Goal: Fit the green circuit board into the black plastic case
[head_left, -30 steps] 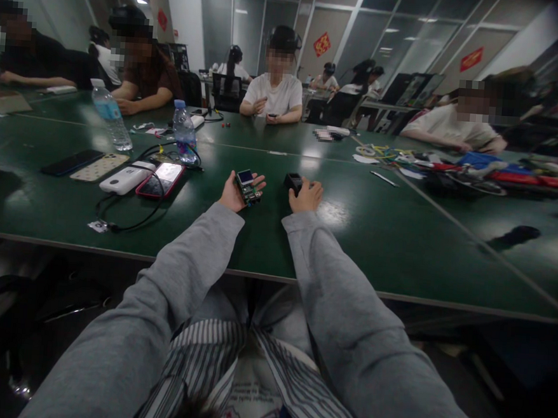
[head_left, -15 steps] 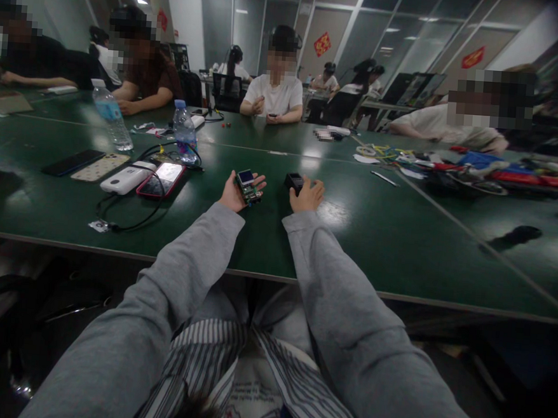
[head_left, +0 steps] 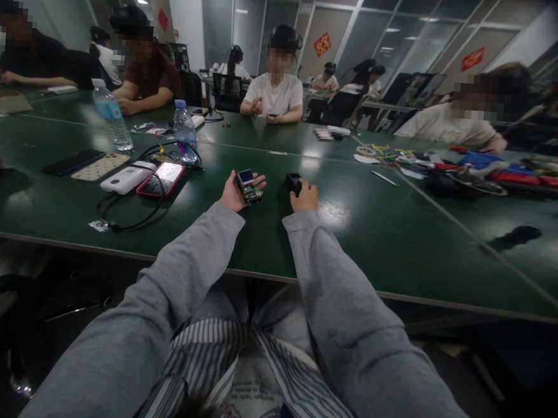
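Note:
My left hand (head_left: 235,195) rests palm up on the green table (head_left: 377,228) and holds a small green circuit board with a tiny screen (head_left: 247,186). To its right, my right hand (head_left: 303,199) lies on the table with its fingers curled round a small black box (head_left: 292,182). Grey sleeves cover both my arms.
At the left lie several phones (head_left: 160,180), a white power bank (head_left: 127,178), a black cable (head_left: 126,214) and two water bottles (head_left: 108,115). Coloured parts and wires (head_left: 454,165) are spread at the right. Several people sit round the far side.
My right hand's fingers have closed in on the black box; a second ago they were spread. My left hand has stayed still with the board.

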Tool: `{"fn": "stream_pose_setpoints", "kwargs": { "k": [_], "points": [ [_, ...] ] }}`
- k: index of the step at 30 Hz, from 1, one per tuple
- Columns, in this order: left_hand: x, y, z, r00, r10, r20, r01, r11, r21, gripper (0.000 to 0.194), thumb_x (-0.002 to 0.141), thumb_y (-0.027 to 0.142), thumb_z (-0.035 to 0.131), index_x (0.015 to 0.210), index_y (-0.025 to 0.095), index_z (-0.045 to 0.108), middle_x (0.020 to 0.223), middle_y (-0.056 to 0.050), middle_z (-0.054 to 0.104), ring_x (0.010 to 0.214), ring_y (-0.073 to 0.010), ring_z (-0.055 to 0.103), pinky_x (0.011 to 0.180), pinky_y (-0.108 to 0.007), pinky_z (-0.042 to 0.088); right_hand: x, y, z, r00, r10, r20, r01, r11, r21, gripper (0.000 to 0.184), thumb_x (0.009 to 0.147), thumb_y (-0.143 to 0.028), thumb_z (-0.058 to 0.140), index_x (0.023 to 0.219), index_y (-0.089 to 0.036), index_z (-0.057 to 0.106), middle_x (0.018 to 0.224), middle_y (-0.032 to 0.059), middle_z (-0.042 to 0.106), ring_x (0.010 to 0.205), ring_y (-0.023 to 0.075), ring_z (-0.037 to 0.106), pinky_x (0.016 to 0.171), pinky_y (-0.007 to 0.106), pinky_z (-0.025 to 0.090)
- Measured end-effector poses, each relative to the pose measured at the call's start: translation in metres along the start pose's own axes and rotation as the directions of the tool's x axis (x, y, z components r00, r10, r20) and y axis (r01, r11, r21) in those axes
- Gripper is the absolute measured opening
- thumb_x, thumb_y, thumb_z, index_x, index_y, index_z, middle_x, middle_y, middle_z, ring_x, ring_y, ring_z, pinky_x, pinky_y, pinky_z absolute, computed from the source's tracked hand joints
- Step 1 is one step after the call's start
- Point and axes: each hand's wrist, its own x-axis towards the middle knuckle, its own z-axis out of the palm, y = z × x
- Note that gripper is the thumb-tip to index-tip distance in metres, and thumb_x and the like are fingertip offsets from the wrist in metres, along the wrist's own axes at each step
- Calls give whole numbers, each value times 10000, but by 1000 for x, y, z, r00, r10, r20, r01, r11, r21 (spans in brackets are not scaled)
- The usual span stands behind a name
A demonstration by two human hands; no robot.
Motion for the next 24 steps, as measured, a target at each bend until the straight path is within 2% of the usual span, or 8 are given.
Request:
{"fn": "stream_pose_setpoints", "kwargs": {
  "k": [5, 10, 16, 20, 24],
  "points": [
    [0, 0, -1, 1000, 7, -28, -7, 1000, -6, 716, 1004, 614, 226, 1425, 98, 489, 1405, -191, 598, 1317, -318, 561, 1016, -465, 476, 2, -8, -8, 995, -7, -103, 17, 996, 92, 563, 873, -260, 550, 1423, -169, 467, 1253, 175, 524, 1177, 304, 534, 1006, 494, 438],
    [3, 0, -4, 998, 20, -63, -21, 1000, -12, 706, 1002, 620, 227, 1392, 107, 516, 1329, -184, 655, 1259, -307, 609, 1005, -458, 483, -18, -41, -22, 963, -157, -218, 212, 942, 260, 557, 936, -313, 475, 1469, -171, 401, 1321, 178, 531, 1244, 282, 518, 1061, 485, 432],
    [3, 0, -2, 984, 10, -178, -15, 1000, -23, 718, 984, 652, 243, 1364, 130, 557, 1125, -155, 742, 1144, -309, 670, 1027, -464, 481, -60, -81, -19, 888, -425, -175, 459, 811, 363, 583, 964, -409, 443, 1514, -241, 353, 1332, 142, 533, 1259, 291, 512, 1082, 499, 453],
    [0, 0, 2, 977, 26, -214, -29, 1000, -9, 686, 979, 644, 281, 1366, 154, 566, 1067, -136, 749, 1149, -309, 659, 1046, -460, 471, -69, -86, -11, 862, -484, -151, 500, 764, 409, 571, 961, -451, 461, 1500, -275, 393, 1254, 123, 555, 1218, 287, 539, 1081, 506, 472],
    [-2, 0, 5, 969, 17, -245, -21, 1000, -12, 706, 979, 651, 266, 1382, 148, 554, 1112, -148, 735, 1169, -312, 647, 1047, -458, 471, -67, -83, -7, 857, -484, -178, 511, 748, 424, 560, 958, -442, 468, 1481, -247, 419, 1229, 128, 548, 1207, 280, 547, 1092, 498, 471]
  ]
}}
